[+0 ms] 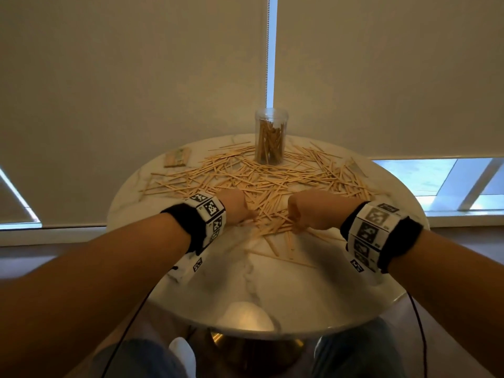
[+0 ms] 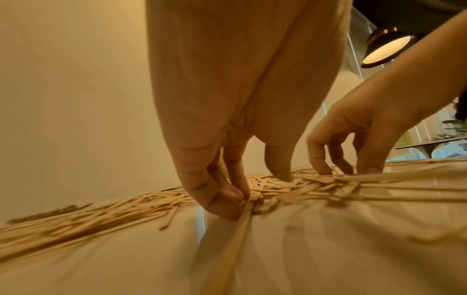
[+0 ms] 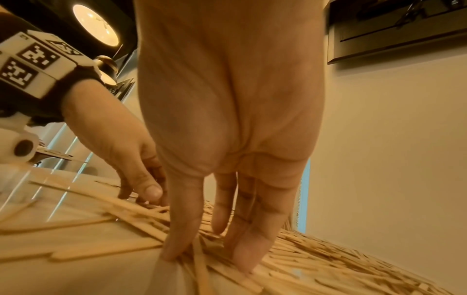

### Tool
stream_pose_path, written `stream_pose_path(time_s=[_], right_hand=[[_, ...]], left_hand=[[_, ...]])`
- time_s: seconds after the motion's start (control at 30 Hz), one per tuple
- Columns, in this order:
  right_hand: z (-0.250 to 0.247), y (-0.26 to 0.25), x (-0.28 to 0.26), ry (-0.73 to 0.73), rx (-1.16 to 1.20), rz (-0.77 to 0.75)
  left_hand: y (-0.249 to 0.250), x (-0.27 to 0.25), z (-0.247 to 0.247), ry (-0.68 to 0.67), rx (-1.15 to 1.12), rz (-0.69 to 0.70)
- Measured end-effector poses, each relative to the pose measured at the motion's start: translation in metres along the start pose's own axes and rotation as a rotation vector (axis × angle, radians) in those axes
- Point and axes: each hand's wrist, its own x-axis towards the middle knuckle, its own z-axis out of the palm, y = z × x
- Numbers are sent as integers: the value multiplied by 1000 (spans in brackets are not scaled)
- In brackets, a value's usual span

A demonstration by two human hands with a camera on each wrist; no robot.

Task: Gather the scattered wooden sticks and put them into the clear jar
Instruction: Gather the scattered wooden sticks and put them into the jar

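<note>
Both hands at the pile's near edge: left hand [image 2: 222, 191] pinches a stick [image 2: 242, 223] pointing toward the table's [image 1: 272, 296] near edge, right hand [image 3: 227, 199] w/ straight fingers pressing sticks [image 1: 272, 181]; jar [image 1: 270, 137] at far edge.

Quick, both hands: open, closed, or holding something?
Left hand: pinching a wooden stick at the pile's near edge.
Right hand: open, fingers pressing down on the sticks.

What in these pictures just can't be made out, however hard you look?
- Head view: the fingertips of the left hand and right hand are hidden behind their own knuckles.
- Head view: the flat object near the table's far left edge is too small to identify.
- Head view: how full the clear jar is; the sticks inside overlap.
- Wrist views: the scattered wooden sticks blur, so no count.
- Left wrist view: whether the thumb and finger lift a stick or only touch it.
</note>
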Motion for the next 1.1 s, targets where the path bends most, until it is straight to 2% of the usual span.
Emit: stream_pose_path(time_s=[0.23,0.37,0.5,0.7,1.0,1.1], right_hand=[[0,-1,-3,17,-109,-90],[2,0,-2,25,-108,-119],[6,2,-5,51,-92,-129],[10,10,-11,97,-163,-140],[-19,47,-24,369,-68,-7],[-31,51,-30,464,69,54]], left_hand=[[8,2,5,37,76,16],[12,3,6,84,95,-68],[23,4,2,35,201,-75],[30,2,-7,-27,230,-33],[33,-15,-12,-25,119,-64],[31,-14,-18,0,71,-47]])
